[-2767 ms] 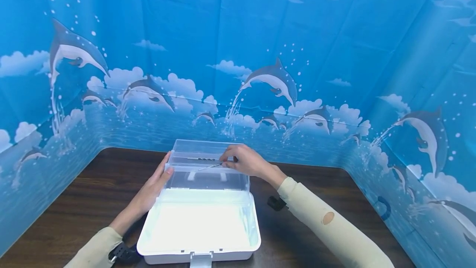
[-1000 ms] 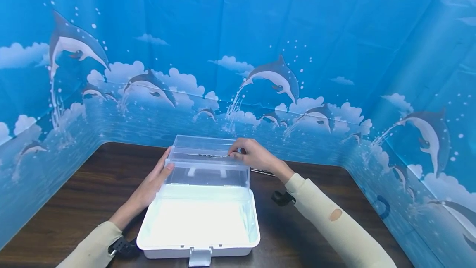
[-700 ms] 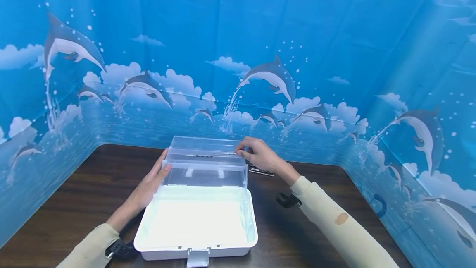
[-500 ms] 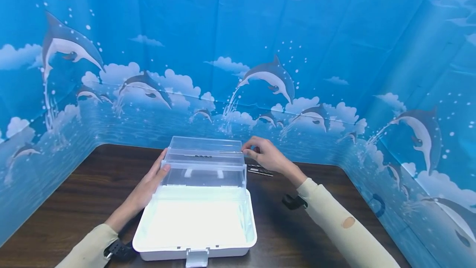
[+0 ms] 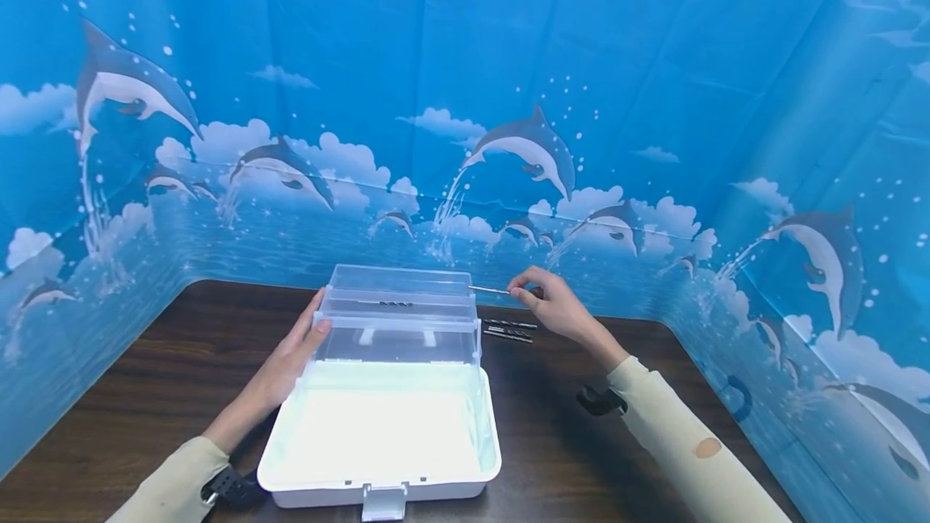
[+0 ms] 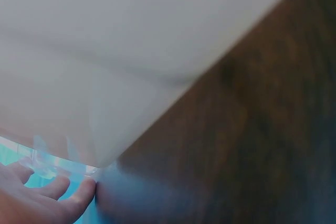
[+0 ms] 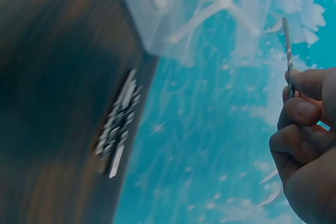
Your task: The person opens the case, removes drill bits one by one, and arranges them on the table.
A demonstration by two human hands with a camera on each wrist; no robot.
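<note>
A white plastic box (image 5: pixel 381 493) stands with its clear lid (image 5: pixel 400 348) tipped back. My left hand (image 5: pixel 294 361) holds the lid's left side, thumb in front and fingers behind; the left wrist view catches those fingers (image 6: pixel 79 199) at its edge. A thin drill bit (image 5: pixel 488 290) is pinched between thumb and fingers of my right hand (image 5: pixel 550 303), its free end pointing left at the lid's upper right corner. One dark spiral drill bit (image 5: pixel 395 303) lies in the lid's upper compartment. The right wrist view shows the pinched bit (image 7: pixel 288 51) close up.
Several loose drill bits (image 5: pixel 508 332) lie side by side on the dark wooden table (image 5: pixel 182 353), right of the lid. A blue dolphin-print curtain (image 5: pixel 363 144) surrounds the table at the back and sides. The box's front latch (image 5: pixel 384 502) hangs down.
My right hand has moved right with the drill bit, from over the lid to beyond its right edge. The bits on the table have come into view. My left hand stays at the lid.
</note>
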